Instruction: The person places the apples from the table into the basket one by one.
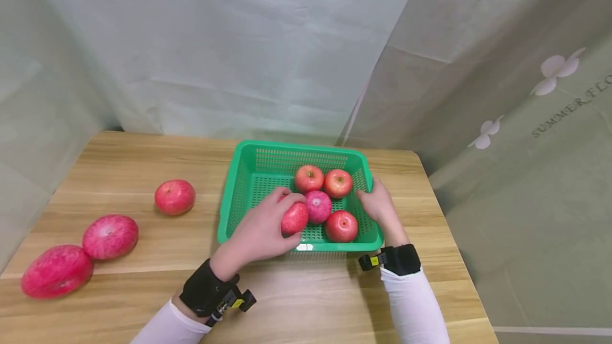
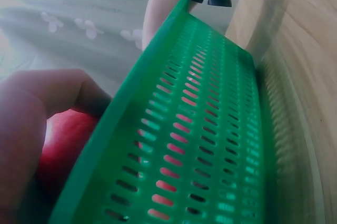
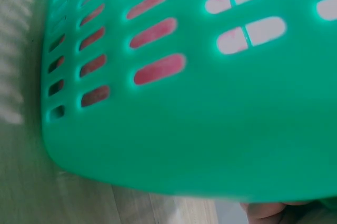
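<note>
In the head view, my left hand [image 1: 263, 230] reaches over the near rim of a green plastic basket [image 1: 231, 185] and holds an apple [image 1: 295, 219] with curled fingers and thumb. Part of that apple [image 2: 66, 145] shows under the fingers in the left wrist view. My right hand [image 1: 379, 203] grips the basket's right rim, its thumb over the edge. Inside the basket lie several other apples, among them a darker pink one [image 1: 318, 206] beside the held apple and a red one [image 1: 341, 226] near the front right corner. The right wrist view is mostly filled by the basket's slotted wall [image 3: 210, 134].
Left of the basket, a red apple [image 1: 175, 197] sits on the wooden table [image 1: 306, 296]. Farther left lie two pink apples [image 1: 110, 236], [image 1: 57, 271] side by side, seemingly touching. A pale curtain [image 1: 239, 52] hangs behind the table, and a printed one [image 1: 526, 174] on the right.
</note>
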Tool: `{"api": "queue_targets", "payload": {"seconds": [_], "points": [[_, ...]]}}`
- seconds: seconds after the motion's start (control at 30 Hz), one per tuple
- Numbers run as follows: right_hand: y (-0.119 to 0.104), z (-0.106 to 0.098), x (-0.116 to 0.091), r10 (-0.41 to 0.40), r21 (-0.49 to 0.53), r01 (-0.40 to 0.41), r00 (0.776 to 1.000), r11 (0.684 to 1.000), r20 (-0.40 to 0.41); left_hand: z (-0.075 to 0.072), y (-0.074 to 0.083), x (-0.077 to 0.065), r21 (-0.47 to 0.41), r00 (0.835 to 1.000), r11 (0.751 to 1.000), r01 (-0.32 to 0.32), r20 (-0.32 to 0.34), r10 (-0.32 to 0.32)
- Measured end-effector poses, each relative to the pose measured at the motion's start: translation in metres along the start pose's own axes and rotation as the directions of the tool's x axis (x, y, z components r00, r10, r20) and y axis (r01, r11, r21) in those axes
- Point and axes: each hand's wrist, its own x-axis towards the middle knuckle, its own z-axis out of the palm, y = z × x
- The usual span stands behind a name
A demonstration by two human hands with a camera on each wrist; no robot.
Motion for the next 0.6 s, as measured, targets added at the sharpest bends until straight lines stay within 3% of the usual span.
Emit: {"api": "queue_targets", "payload": {"seconds": [0.13, 0.4, 0.6], "points": [[0.001, 0.0, 0.0, 0.0, 0.005, 0.0, 1.0, 1.0, 0.001, 0.007, 0.001, 0.004, 0.034, 0.999, 0.999, 0.001, 0.036, -0.003], [-0.001, 0.0, -0.001, 0.008, 0.01, -0.008, 1.0, 1.0, 0.003, 0.01, 0.005, 0.009, 0.052, 0.993, 0.997, 0.061, 0.097, -0.066], [-0.001, 0.0, -0.001, 0.006, 0.012, -0.006, 1.0, 1.0, 0.004, 0.011, 0.005, 0.014, 0.04, 0.978, 0.996, 0.083, 0.187, -0.089]]}}
